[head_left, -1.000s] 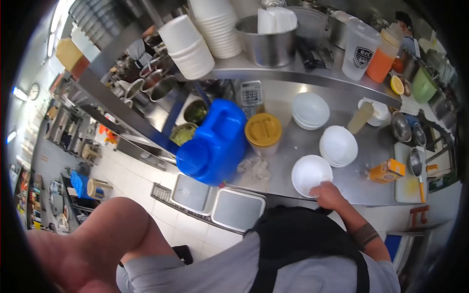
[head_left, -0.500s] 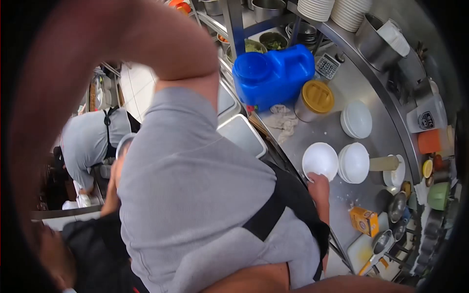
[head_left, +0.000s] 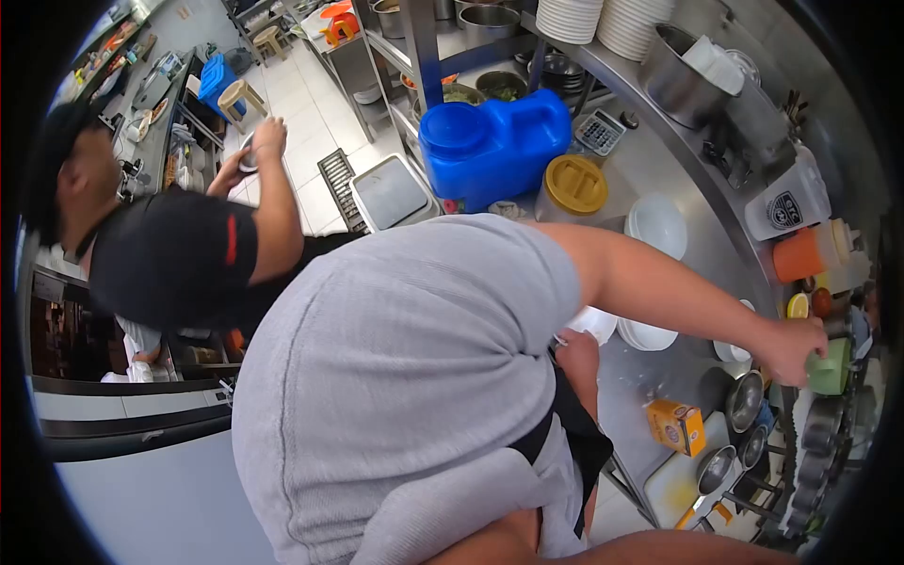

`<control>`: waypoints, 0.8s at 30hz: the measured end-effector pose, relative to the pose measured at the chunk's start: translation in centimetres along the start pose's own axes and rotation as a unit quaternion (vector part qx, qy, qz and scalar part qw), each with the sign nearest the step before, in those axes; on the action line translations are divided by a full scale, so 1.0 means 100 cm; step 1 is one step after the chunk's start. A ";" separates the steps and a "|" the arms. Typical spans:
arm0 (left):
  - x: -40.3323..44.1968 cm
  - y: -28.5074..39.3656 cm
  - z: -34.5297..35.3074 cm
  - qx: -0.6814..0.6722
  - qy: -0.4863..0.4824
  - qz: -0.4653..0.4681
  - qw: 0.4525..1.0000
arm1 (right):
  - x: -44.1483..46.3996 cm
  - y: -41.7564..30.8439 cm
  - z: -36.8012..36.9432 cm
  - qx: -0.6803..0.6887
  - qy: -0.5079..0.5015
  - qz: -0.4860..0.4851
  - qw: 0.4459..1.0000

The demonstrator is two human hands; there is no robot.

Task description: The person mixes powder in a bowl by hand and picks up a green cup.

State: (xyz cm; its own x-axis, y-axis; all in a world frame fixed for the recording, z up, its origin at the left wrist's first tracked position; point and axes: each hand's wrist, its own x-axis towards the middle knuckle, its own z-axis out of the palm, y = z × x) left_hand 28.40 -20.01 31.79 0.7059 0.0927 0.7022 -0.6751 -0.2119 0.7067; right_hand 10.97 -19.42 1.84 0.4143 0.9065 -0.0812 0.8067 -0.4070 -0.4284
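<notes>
My left hand (head_left: 799, 350) is stretched across to the far right, its fingers closed at the edge of a green cup (head_left: 830, 367). Low beside the counter's front edge, my right hand (head_left: 577, 354) grips the rim of a white bowl (head_left: 597, 323), mostly hidden under my left arm. Next to that bowl stand more stacked white bowls (head_left: 647, 334), with another white stack (head_left: 657, 224) behind my arm. A lemon half (head_left: 798, 306) and an orange-filled bottle (head_left: 799, 256) are near my left hand.
A co-worker in black (head_left: 179, 259) stands at the left, holding a small bowl. On the counter are a blue jug (head_left: 494, 151), a yellow-lidded tub (head_left: 573, 186), an orange box (head_left: 675, 427) and a cutting board (head_left: 673, 485). Metal bowls (head_left: 746, 400) lie at the right.
My left arm has swung from the upper left across to the right, and my left hand is now at the green cup. My right hand stays on the bowl. The view has turned; the co-worker shows more fully.
</notes>
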 end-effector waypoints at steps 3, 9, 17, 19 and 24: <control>0.058 -0.013 0.054 0.056 -0.071 -0.112 0.990 | 0.002 -0.002 -0.004 0.006 0.021 -0.026 0.999; 0.129 -0.066 0.113 0.395 -0.258 0.011 0.882 | -0.004 -0.002 -0.006 0.014 0.040 -0.052 0.998; 0.133 -0.069 0.109 -0.078 -0.230 -0.358 0.902 | -0.009 0.001 -0.010 0.015 0.044 -0.074 0.996; 0.156 -0.115 0.124 -0.004 -0.303 -0.223 0.926 | -0.009 -0.002 -0.013 0.013 0.045 -0.077 0.996; 0.126 -0.100 0.092 -0.059 -0.275 -0.147 0.948 | -0.006 0.000 -0.012 0.011 0.043 -0.063 0.997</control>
State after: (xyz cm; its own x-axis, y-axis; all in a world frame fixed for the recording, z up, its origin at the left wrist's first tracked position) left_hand 46.05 -25.62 32.80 0.8505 -0.3982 0.3436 -0.4273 -0.1425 0.8928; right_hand 11.20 -20.09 3.02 0.3456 0.9369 0.0525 0.8457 -0.2868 -0.4501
